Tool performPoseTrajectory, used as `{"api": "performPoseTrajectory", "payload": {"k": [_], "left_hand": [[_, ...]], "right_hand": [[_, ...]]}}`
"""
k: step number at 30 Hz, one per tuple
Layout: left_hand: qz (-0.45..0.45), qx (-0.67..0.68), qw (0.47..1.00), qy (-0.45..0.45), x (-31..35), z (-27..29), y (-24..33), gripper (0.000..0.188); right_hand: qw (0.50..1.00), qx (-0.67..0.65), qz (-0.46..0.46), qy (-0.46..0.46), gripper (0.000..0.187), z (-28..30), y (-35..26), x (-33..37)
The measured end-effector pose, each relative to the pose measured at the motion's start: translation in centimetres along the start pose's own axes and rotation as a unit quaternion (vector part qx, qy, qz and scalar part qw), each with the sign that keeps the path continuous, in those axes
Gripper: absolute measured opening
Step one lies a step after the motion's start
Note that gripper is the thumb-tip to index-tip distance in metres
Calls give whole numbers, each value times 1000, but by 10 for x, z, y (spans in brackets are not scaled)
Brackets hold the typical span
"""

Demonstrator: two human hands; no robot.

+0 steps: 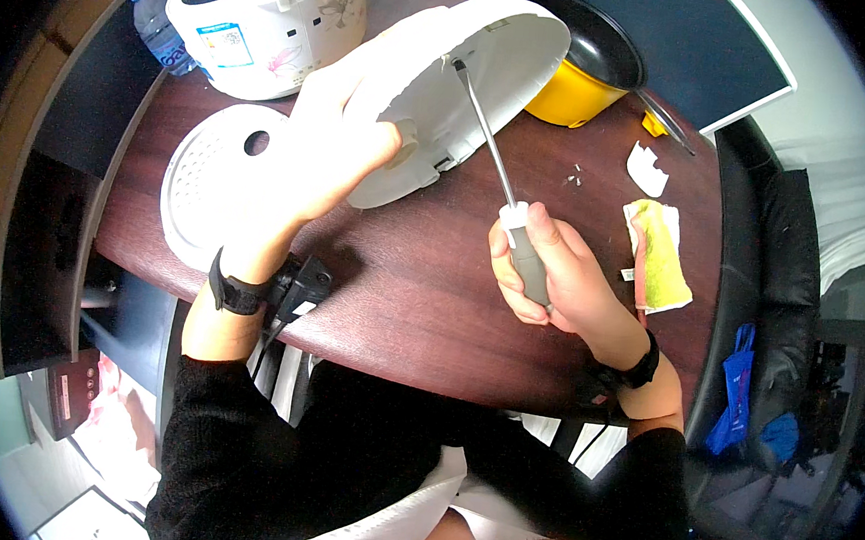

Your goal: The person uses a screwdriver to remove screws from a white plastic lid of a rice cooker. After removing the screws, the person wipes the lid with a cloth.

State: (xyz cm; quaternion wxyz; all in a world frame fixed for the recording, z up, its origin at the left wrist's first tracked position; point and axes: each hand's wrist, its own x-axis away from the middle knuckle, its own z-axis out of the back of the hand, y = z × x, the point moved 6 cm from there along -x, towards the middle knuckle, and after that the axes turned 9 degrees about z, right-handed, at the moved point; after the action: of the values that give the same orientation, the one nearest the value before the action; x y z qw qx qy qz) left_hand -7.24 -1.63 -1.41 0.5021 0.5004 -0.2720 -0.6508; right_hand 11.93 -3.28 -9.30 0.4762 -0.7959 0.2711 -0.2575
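Observation:
My left hand (335,158) grips a white plastic rice cooker lid (517,70), which is tilted up off the table with its hollow inner side toward the right. Its thumb shows in front of the lid, and the other fingers are hidden or washed out by glare. In my right hand (578,270) is a screwdriver (488,138) with a grey and white handle, its fingers wrapped round the grip. The metal shaft points up and left, and its tip meets the lid's inner side near the upper edge. Whether a screw sits there, I cannot make out.
A white rice cooker body (252,52) stands at the back left, beside a water bottle (156,20). Under my left arm lies a white perforated disc (193,178). A yellow pot (575,91), a broken white piece (645,173) and a yellow-green cloth (664,256) are on the right.

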Motion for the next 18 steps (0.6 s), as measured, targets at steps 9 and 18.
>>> {"api": "performPoseTrajectory", "payload": {"k": [9, 18], "left_hand": [[-54, 34, 998, -14, -5, -3, -2, 69], [-28, 39, 999, 1, -5, -4, -1, 69]], "right_hand": [[660, 675, 275, 182, 27, 24, -51, -2], [967, 250, 11, 57, 44, 25, -34, 7]]}}
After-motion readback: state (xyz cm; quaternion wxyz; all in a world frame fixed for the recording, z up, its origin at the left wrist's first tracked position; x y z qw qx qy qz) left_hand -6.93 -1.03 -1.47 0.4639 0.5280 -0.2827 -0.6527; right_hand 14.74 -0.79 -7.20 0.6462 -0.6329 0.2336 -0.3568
